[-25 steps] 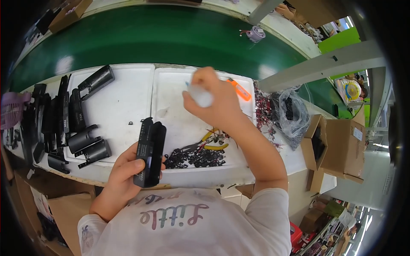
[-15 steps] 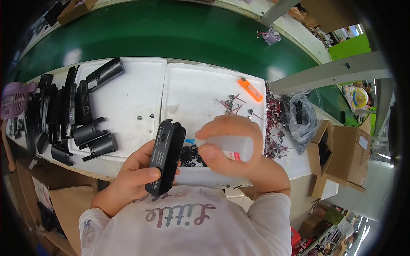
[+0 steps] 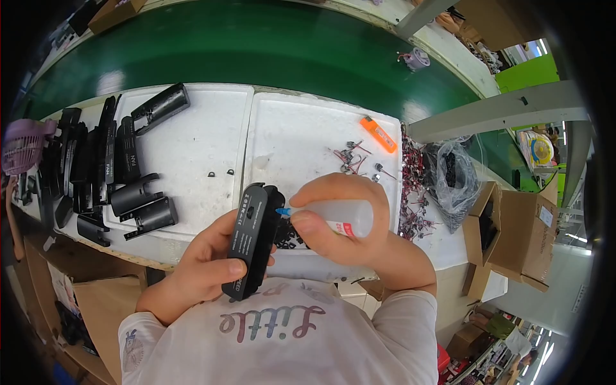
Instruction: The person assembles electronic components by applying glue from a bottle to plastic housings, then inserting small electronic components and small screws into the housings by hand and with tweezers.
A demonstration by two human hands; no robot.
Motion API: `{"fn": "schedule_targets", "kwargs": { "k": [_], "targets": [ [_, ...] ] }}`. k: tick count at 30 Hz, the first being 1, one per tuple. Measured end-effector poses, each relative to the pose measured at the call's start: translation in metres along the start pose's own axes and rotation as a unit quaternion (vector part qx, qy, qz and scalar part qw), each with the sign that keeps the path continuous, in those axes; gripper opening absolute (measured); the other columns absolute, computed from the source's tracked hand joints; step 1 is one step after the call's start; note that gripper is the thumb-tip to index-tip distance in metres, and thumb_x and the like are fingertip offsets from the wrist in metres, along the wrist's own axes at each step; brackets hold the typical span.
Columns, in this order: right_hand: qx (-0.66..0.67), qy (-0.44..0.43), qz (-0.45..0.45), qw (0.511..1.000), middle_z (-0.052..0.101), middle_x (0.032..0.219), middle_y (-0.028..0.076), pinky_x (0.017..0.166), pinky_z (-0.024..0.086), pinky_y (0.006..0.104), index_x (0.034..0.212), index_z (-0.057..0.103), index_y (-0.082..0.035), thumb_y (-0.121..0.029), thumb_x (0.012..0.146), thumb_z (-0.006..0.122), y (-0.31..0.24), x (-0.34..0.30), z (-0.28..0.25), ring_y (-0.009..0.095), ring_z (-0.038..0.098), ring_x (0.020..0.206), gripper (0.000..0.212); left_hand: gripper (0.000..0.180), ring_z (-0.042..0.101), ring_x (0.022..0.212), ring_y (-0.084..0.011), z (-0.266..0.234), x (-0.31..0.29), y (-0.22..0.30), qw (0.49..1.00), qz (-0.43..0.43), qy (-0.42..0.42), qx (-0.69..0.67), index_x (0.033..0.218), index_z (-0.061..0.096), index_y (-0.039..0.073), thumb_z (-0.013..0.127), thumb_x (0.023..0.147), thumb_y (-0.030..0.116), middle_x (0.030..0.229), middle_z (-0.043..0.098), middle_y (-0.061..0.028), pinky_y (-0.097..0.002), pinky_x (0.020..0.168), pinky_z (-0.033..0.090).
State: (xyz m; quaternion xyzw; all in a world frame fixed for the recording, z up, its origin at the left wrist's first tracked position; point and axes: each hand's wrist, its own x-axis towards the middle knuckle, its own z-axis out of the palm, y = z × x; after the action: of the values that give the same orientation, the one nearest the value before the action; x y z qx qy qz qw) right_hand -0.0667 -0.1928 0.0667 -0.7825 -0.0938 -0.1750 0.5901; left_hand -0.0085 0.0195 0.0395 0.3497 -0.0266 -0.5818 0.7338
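My left hand point(image 3: 215, 263) is closed round the lower part of a black plastic housing point(image 3: 247, 247), which it holds tilted, printed face up. Wrapped in the fingers of my right hand point(image 3: 340, 221) is a translucent squeeze bottle point(image 3: 356, 217) with a red-and-white label. Its blue nozzle tip point(image 3: 283, 211) points left and meets the upper right edge of the housing, though I cannot tell whether it touches. Beneath the bottle lies a heap of small black parts point(image 3: 289, 234), partly hidden by my right hand.
Several black housings point(image 3: 128, 151) lie at the left on white foam trays point(image 3: 205, 128). An orange cutter point(image 3: 378, 134), small wired parts point(image 3: 350, 157) and a clear plastic bag point(image 3: 452, 183) are at the right. A green conveyor belt point(image 3: 212, 48) runs behind; cardboard boxes point(image 3: 523, 234) stand at the right.
The bottle has moved slightly left, bringing its blue tip up to the housing's edge. The housing has shifted a little right and down in my left hand.
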Motion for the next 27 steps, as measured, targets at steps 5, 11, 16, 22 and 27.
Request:
{"fn": "schedule_targets", "kwargs": {
  "k": [5,11,16,22,27],
  "targets": [
    [-0.007,-0.009,-0.012,1.0,0.062,0.069,0.008,0.049,0.042,0.0228,0.083,0.062,0.001,-0.011,0.074,0.068,-0.001,0.0,0.0,0.013,0.057,0.054,0.017,0.073,0.055,0.099,-0.0208,-0.002,0.0,-0.001,1.0,0.003,-0.008,0.0,0.136,0.027,0.002,0.063,0.073,0.013,0.11,0.054,-0.014,-0.0325,0.085,0.045],
    [-0.011,-0.008,-0.007,1.0,0.062,0.069,0.009,0.049,0.042,0.023,0.082,0.062,0.002,-0.011,0.073,0.069,-0.001,-0.001,0.002,0.013,0.058,0.056,0.017,0.071,0.055,0.099,-0.0207,-0.001,0.001,-0.001,1.0,0.007,-0.014,0.002,0.135,0.028,0.001,0.063,0.074,0.014,0.11,0.054,-0.0144,-0.0319,0.084,0.045],
    [-0.034,0.058,-0.016,0.998,0.062,0.073,0.009,0.049,0.043,0.0239,0.084,0.06,0.003,-0.009,0.078,0.063,0.004,0.007,-0.011,0.012,0.056,0.057,0.013,0.066,0.056,0.098,-0.0196,-0.004,0.002,-0.004,1.0,0.017,-0.01,-0.011,0.131,0.033,-0.002,0.063,0.076,0.015,0.108,0.055,-0.0141,-0.0302,0.081,0.047],
    [0.028,0.1,0.132,0.986,0.061,0.069,0.006,0.05,0.043,0.0225,0.08,0.061,-0.001,-0.004,0.076,0.064,0.011,0.005,-0.018,0.01,0.057,0.056,0.006,0.061,0.057,0.095,-0.0185,-0.007,0.004,-0.006,0.999,0.045,-0.004,0.012,0.128,0.038,-0.003,0.064,0.077,0.018,0.104,0.057,-0.0138,-0.0302,0.08,0.047],
    [0.02,-0.014,0.029,0.999,0.061,0.074,0.009,0.054,0.043,0.0237,0.085,0.062,0.003,-0.011,0.077,0.065,-0.002,-0.002,-0.009,0.013,0.056,0.061,0.016,0.063,0.056,0.097,-0.0183,-0.005,0.004,-0.003,1.0,0.02,-0.019,0.003,0.13,0.036,-0.002,0.064,0.077,0.018,0.108,0.056,-0.0128,-0.0301,0.08,0.047]
  ]
}}
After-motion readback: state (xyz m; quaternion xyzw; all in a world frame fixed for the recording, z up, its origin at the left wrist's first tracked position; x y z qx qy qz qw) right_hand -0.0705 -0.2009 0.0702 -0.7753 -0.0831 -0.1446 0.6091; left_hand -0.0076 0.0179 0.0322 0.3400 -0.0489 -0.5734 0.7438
